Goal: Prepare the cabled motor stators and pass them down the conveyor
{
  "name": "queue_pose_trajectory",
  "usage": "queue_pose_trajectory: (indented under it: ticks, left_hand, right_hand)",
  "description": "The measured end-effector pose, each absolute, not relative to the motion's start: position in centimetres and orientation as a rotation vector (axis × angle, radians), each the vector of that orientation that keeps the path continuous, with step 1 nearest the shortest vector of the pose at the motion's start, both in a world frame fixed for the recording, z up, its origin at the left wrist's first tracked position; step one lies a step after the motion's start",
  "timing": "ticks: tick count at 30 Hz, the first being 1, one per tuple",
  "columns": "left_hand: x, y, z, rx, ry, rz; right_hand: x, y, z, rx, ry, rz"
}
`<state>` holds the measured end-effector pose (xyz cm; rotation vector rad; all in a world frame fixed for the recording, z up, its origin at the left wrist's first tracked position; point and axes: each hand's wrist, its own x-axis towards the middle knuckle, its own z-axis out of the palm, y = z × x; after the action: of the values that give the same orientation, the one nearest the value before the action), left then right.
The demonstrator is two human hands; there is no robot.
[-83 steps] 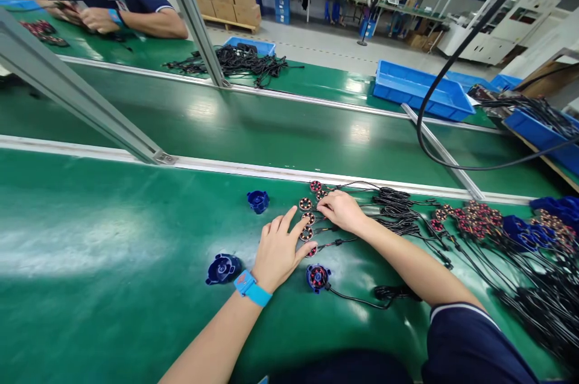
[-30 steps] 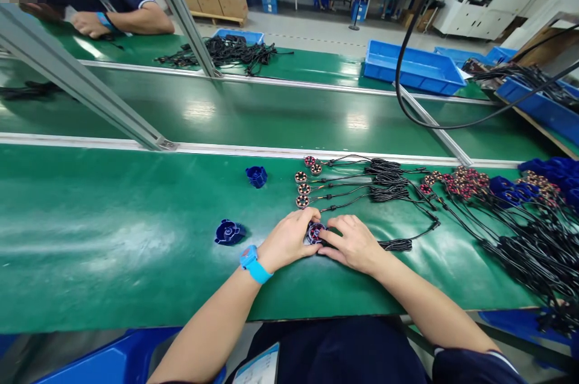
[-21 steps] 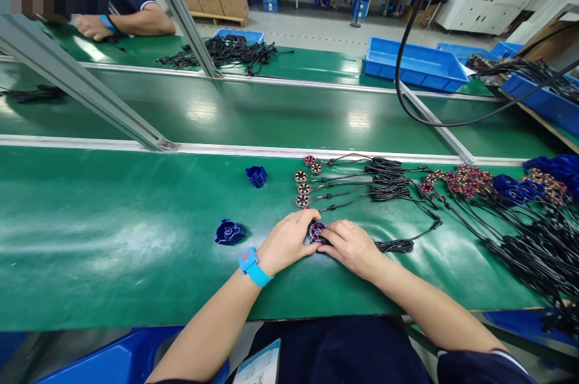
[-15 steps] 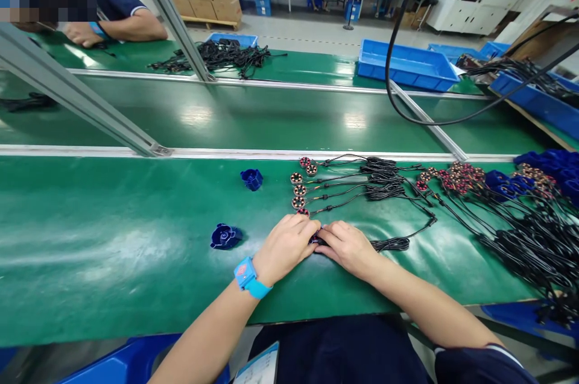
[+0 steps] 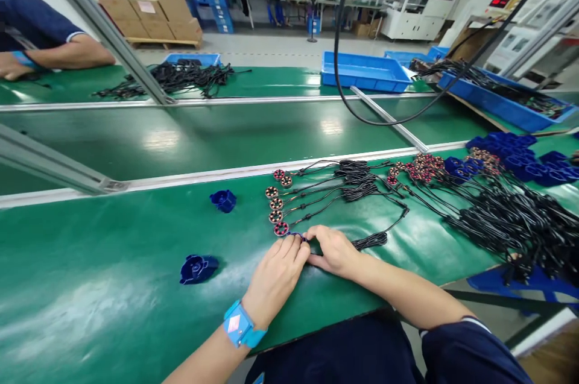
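Observation:
My left hand [image 5: 275,275], with a blue wristband, and my right hand [image 5: 332,248] meet on the green mat, fingers curled together over a small blue round part [image 5: 296,235] with a black cable [image 5: 375,239] running off to the right. Most of that part is hidden under my fingertips. Just beyond my hands lies a row of several small copper-wound coil rings [image 5: 275,206] with black leads. Two loose blue plastic caps rest to the left, one near [image 5: 198,267] and one farther back [image 5: 224,200].
A heap of wired coil rings and blue caps [image 5: 493,191] covers the right of the mat. Blue bins [image 5: 364,70] and a cable pile [image 5: 181,76] sit beyond the conveyor belt. Another person's arm [image 5: 54,52] rests at far left. A black hose [image 5: 362,113] hangs overhead.
My hands left the row of coil rings and came together over the blue part nearer me, pressing on it. The view has swung to the right.

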<state>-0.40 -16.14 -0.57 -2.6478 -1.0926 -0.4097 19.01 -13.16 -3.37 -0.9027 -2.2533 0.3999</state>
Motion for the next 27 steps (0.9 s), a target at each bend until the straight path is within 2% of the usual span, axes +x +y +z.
queue_pose_trajectory:
  ticks: [8,12,19,27]
  left_hand:
    - [0.3,-15.8,0.3,-2.780,-1.174,-0.320]
    - [-0.6,-15.2,0.4,-2.787,-1.186,-0.435]
    - [-3.3,-13.4,0.2,-2.965,-1.569,-0.737]
    - [-3.7,-12.9,0.5,-3.118,-1.590,-0.649]
  right_hand:
    - [18.9,-13.1,-3.2,-0.929,-2.306,0.388]
    - [18.8,-13.3,-3.2,-0.932,-2.264,0.350]
    - [18.9,-13.4,-2.7,-0.922,-2.322,0.337]
    - [18.5,-13.7,-1.8,-0.891,-2.459,0.122]
